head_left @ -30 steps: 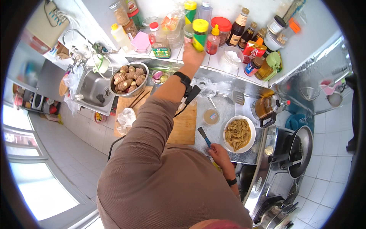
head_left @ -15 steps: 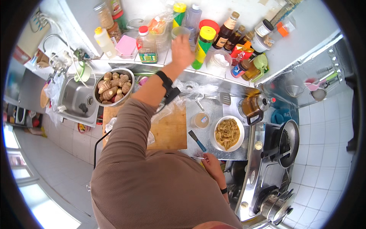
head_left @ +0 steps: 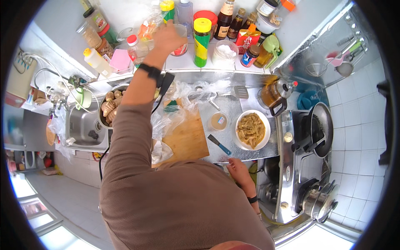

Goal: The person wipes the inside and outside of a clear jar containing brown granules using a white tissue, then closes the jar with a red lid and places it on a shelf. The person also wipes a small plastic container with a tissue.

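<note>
My left hand is stretched far across the counter to the back ledge, fingers extended and partly blurred. It is beside a clear plastic tub with some red on it, in front of a clear bag with orange contents. Whether the fingertips touch either cannot be made out. My right hand rests low at the counter's front edge, fingers loosely bent and thumb apart, with nothing visible in it. Near it lie a blue-handled spatula and a white bowl of cooked brown strips.
A wooden board lies under crumpled plastic bags. Taro fills a steel bowl by the sink. Bottles and a yellow-capped green canister line the ledge. Right stand a glass teapot and a stove with a pan.
My left hand has swung left along the ledge, from in front of the tub to its left side. My right hand has shifted slightly in the picture, which has turned with my head.
</note>
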The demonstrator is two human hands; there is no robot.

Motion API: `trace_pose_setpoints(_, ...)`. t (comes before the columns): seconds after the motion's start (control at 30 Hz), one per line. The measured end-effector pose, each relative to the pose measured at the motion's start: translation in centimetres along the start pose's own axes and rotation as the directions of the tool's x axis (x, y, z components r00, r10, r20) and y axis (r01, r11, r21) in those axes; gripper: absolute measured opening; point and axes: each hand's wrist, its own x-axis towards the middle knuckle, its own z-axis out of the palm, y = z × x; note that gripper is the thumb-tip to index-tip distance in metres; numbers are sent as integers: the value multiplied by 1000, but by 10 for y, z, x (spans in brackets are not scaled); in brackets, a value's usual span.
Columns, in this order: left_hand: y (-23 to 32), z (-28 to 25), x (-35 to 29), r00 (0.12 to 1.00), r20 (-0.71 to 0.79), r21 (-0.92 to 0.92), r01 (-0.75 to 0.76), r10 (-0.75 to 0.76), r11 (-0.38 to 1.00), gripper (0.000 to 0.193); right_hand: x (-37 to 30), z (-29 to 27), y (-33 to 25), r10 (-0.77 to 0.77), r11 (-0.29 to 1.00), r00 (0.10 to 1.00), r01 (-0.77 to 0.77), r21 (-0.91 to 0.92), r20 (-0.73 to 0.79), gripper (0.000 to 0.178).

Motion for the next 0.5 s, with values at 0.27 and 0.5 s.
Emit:
trace_pose_setpoints(0.27,-47,-67,-147,971,68,-971,12,229,238,105,55,-29,-46,-129,972,987,107,207,94,37)
trace_pose_setpoints(0.5,-14,-84,-251,882,118,-993,105,457,53,110,120,-39,-168,-419,120,898,-93,988,136,70)
